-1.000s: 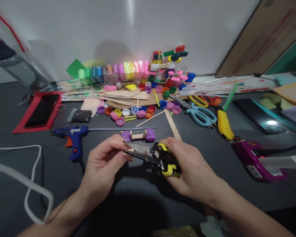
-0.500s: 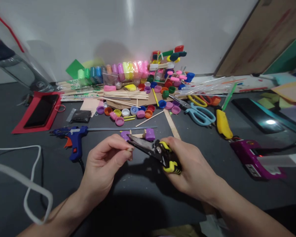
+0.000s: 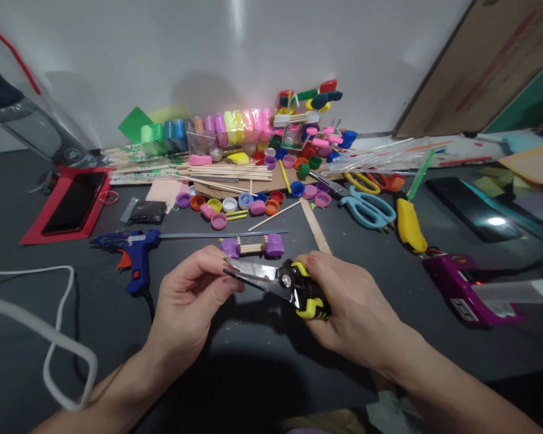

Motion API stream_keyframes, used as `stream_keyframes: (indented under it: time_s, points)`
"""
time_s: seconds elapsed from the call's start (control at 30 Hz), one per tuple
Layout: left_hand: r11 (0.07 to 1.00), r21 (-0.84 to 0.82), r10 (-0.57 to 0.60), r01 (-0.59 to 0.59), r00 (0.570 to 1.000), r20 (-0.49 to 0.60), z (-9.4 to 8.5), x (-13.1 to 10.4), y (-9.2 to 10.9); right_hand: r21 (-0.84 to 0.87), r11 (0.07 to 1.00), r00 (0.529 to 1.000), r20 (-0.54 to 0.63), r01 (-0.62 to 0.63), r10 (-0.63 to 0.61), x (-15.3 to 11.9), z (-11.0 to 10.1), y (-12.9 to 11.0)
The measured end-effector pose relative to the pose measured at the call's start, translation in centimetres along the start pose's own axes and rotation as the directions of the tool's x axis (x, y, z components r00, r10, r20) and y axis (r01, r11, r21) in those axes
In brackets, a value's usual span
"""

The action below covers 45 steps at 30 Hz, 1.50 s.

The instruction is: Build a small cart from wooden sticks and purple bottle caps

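Head view: the right hand [image 3: 348,295] has its fingers wrapped around the handles of the black-and-yellow metal-bladed hand cutters [image 3: 305,290], whose blades stand slightly parted. The left hand [image 3: 194,301] meets the cutters at the blade tips, thumb and forefinger drawn close together; what lies between those fingertips is hidden, so I cannot tell whether they pinch a piece. With the blades apart, the cut in hand seems unfinished. Just beyond the cutters' blades lies the purple dumbbell-shaped piece with pale wooden sticks between its rounded ends [image 3: 252,248]; it looks joined at both ends, and neither hand grips it. To the left of the cutters, past the left hand, the blue plastic glue gun with an orange trigger [image 3: 138,259] lies on its side, not in use. Farther beyond the cutters are loose multicoloured round plastic caps [image 3: 230,205] and a bundle of thin pale wooden sticks [image 3: 233,173], apparently unused. Farthest beyond the cutters, a colourful cluster of built-up caps and sticks [image 3: 314,120] suggests several assemblies are already made; how many remain, nothing here tells.
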State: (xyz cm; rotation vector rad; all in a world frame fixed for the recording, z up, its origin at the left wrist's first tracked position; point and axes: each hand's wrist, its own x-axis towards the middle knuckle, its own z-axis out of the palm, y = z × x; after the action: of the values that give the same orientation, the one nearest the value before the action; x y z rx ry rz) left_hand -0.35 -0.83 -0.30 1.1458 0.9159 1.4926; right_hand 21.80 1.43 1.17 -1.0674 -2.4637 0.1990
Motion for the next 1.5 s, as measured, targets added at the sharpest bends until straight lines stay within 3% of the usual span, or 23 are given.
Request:
stream_keyframes:
  time_s: [0.37,0.93,1.17,1.5]
  points:
    - [0.999,0.004,0.034,-0.034,0.998,-0.048,0.13,0.13,0.31,0.107,0.991,0.997,-0.005,-0.079,0.080,0.29,0.14,-0.10]
    - [1.000,0.022,0.010,-0.009,0.999,-0.051,0.02,0.13,0.08,0.013,1.000,1.000,0.011,-0.013,0.012,-0.10,-0.01,0.12]
    - [1.000,0.006,0.025,-0.025,0.998,-0.050,0.01,0.26,0.34,0.120,0.989,0.996,0.026,-0.087,0.084,0.20,0.00,-0.02]
    - [1.000,0.024,-0.011,0.012,0.999,-0.035,-0.29,0.26,0.51,0.071,0.996,0.998,0.040,-0.055,0.052,0.28,0.00,0.18]
